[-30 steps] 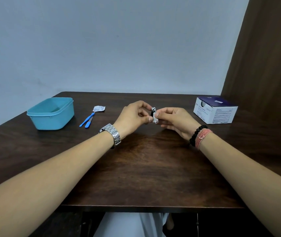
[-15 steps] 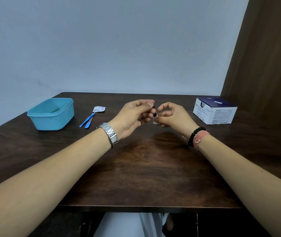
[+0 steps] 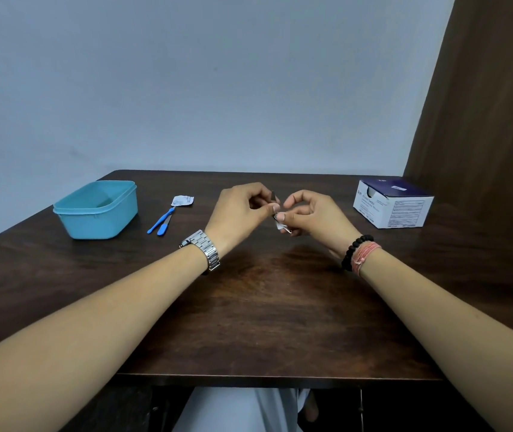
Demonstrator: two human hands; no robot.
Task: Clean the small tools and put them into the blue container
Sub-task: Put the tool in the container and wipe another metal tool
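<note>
Head view: nail clipper (image 3: 275, 203) pinched in left hand (image 3: 239, 210) fingertips, above table (image 3: 264, 307) centre, long axis near upright, tilted. Right hand (image 3: 314, 215) touching it — fingers closed on small white wipe (image 3: 279, 225) at clipper's lower end. Blue container (image 3: 96, 209) well to left, nearer left hand; judged: wiping step, transfer leftward next. Blue-handled tools (image 3: 161, 222) lie between container and hands.

- Your near half of the dark wooden desk (image 3: 264, 307) lies bare.
- Between your hands and the light blue plastic container (image 3: 97, 210) lie two blue-handled tools (image 3: 161, 221) and a torn white wrapper (image 3: 182, 200).
- A white-and-navy cardboard box (image 3: 392, 203) blocks the far right.
</note>
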